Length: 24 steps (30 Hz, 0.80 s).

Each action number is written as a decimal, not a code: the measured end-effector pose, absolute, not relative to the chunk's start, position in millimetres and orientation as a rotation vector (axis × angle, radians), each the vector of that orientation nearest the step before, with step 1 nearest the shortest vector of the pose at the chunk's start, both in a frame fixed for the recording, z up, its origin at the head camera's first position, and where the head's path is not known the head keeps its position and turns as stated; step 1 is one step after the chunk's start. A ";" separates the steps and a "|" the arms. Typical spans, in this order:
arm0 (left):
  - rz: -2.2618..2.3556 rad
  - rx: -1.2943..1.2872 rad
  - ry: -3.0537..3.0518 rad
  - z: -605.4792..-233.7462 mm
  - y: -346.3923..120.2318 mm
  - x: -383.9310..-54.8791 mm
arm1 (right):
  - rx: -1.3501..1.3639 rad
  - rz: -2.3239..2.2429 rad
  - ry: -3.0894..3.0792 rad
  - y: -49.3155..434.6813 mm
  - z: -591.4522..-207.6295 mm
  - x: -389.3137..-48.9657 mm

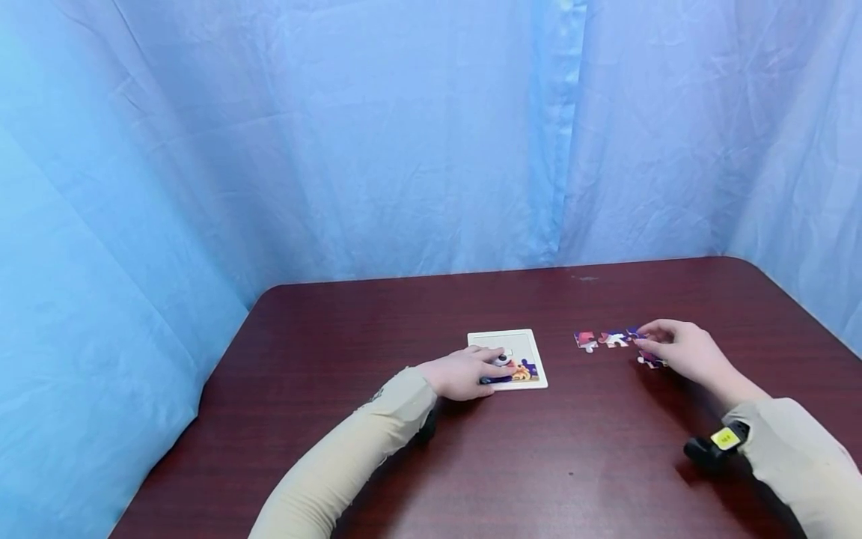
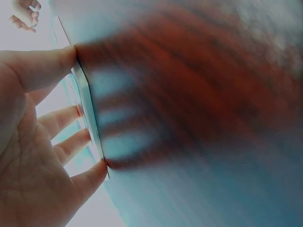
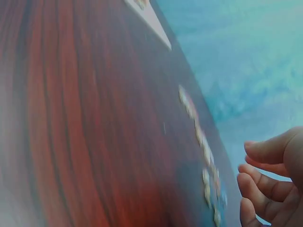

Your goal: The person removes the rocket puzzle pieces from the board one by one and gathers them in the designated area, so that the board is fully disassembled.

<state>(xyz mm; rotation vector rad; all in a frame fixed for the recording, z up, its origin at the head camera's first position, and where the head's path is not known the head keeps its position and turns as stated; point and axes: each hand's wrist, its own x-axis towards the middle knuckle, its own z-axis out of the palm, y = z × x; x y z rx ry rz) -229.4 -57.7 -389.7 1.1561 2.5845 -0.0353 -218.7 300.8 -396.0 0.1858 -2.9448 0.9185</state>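
A white-framed jigsaw tray [image 1: 486, 339] lies on the table, with colourful pieces in its lower part. My left hand [image 1: 463, 374] rests on the tray's left side, fingers spread fairly straight over it. In the left wrist view, its thumb and fingertips are along the tray's edge [image 2: 87, 101]. Over to the right, my right hand [image 1: 687, 352] is just above loose jigsaw pieces [image 1: 652, 360], its fingers loosely bent. The right wrist view shows nothing between that hand's thumb and fingers [image 3: 265, 187]. Part of the tray's picture is hidden under the left hand.
More loose pieces, including a red one [image 1: 586, 340] and a white-and-red one [image 1: 615, 339], lie in a row between tray and right hand. The dark wooden table [image 1: 377, 322] has blue curtains [image 1: 404, 150] behind and at both sides.
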 end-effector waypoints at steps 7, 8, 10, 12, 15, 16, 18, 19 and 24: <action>-0.042 1.157 2.587 -388.1 -56.2 -229.1 | 0.299 0.987 -2.930 261.3 -393.0 -219.9; -0.042 1.157 2.586 -388.1 -56.2 -229.0 | 0.310 0.994 -2.923 256.6 -393.6 -220.5; -0.045 1.159 2.586 -387.8 -56.3 -228.4 | 0.320 1.021 -2.914 247.3 -394.5 -221.6; -0.047 1.156 2.585 -387.4 -56.6 -228.1 | 0.322 1.056 -2.910 239.0 -395.9 -222.4; -0.047 1.161 2.584 -387.5 -57.2 -228.4 | 0.336 1.091 -2.910 228.0 -398.0 -223.9; -0.045 1.161 2.584 -387.8 -57.4 -228.9 | 0.344 1.100 -2.911 224.7 -399.1 -224.6; -0.036 1.160 2.584 -387.5 -58.0 -229.5 | 0.355 1.108 -2.913 218.0 -401.6 -226.7; -0.033 1.161 2.583 -387.9 -58.3 -230.0 | 0.364 1.112 -2.912 214.4 -402.4 -227.8; 0.012 1.125 2.569 -388.1 -59.9 -230.3 | 0.380 1.109 -2.923 197.1 -408.0 -234.8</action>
